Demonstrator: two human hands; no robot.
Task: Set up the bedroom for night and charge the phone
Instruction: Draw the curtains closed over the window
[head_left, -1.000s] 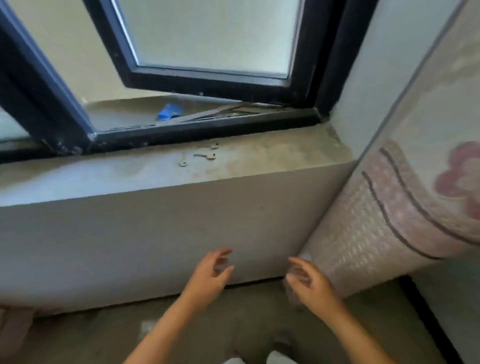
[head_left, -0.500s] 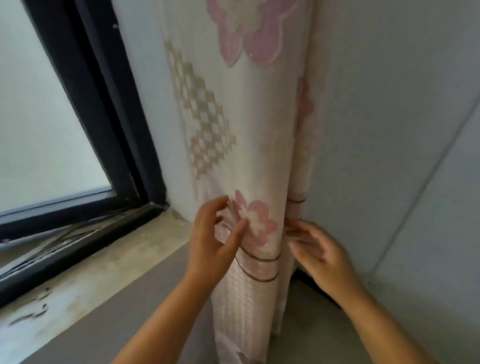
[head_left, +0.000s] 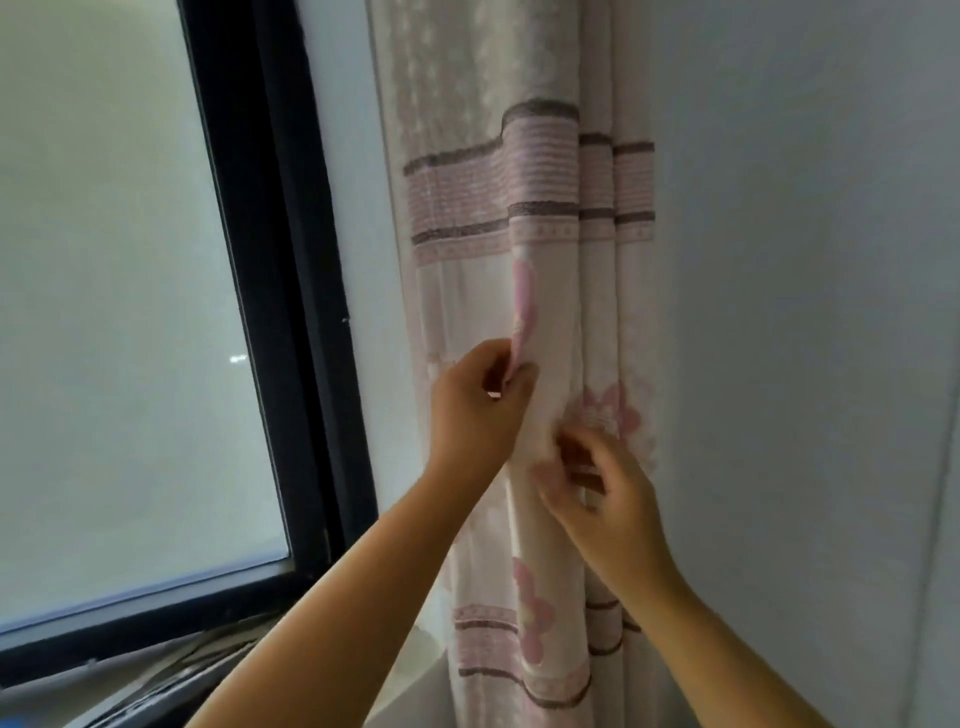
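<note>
Most of the job remains: the window (head_left: 119, 312) is uncovered and no phone is in view. My curtain (head_left: 524, 291) hangs bunched between the black frame (head_left: 280, 291) and the wall (head_left: 805, 312), with open room leftward across the glass. My left hand (head_left: 480, 405) pinches its leading fold; my right hand (head_left: 602, 493) grips a pleat just below.

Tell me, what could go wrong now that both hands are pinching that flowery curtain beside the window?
Both the left hand and the right hand grip folds of the bunched curtain low down, far below wherever it hangs, which is out of view. A sharp sideways tug might strain or jam it up top. Only narrow pinches of cloth are held, so it could slip free. Drawn across, the hem might drag over the gritty window ledge.
</note>
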